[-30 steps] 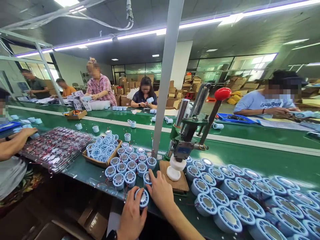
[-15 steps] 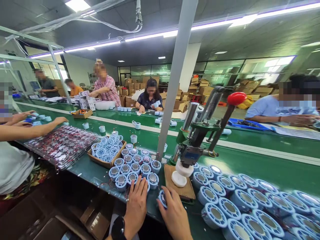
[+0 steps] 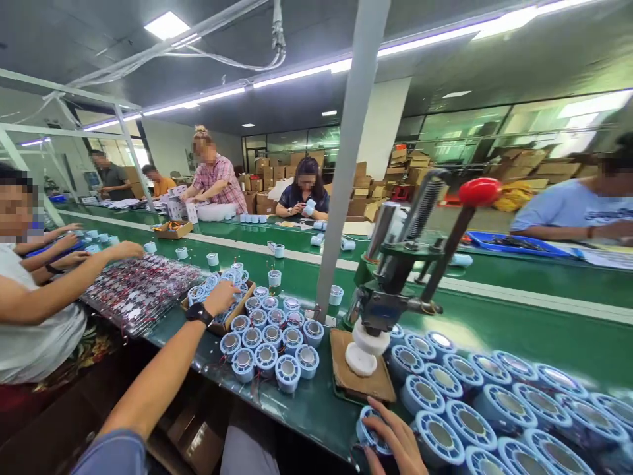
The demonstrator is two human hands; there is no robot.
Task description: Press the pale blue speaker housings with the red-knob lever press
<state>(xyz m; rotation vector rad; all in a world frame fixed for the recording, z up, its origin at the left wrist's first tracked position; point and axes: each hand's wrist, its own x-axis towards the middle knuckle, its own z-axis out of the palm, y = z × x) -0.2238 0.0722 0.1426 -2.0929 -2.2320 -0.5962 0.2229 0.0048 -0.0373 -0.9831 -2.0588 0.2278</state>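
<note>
My left hand (image 3: 221, 298) reaches into a cardboard box (image 3: 229, 324) of light-blue plastic rings (image 3: 196, 293), fingers bent and closed at a ring; the fingertips are partly hidden. At the bench's front edge, my right hand (image 3: 398, 441) grips a light-blue round housing (image 3: 368, 427) with a grey disc top, thumb and fingers around its side. Just behind it stands a hand press (image 3: 388, 297) with a red lever knob (image 3: 479, 191). Under its white upper pad lies a round white holder (image 3: 361, 359) on a brown board (image 3: 341, 340).
Several similar housings (image 3: 266, 355) stand left of the press, and many more (image 3: 469, 422) fill the right side. A grey post (image 3: 346, 158) rises behind the bench. Wired parts (image 3: 143, 290) lie in a sheet at left, near a co-worker's arm (image 3: 74, 284). Other people sit across the green conveyor.
My left hand has left the housings and moved left to the box of rings. My right hand, with its housing, has moved right, to the front of the press. The view has shifted slightly.
</note>
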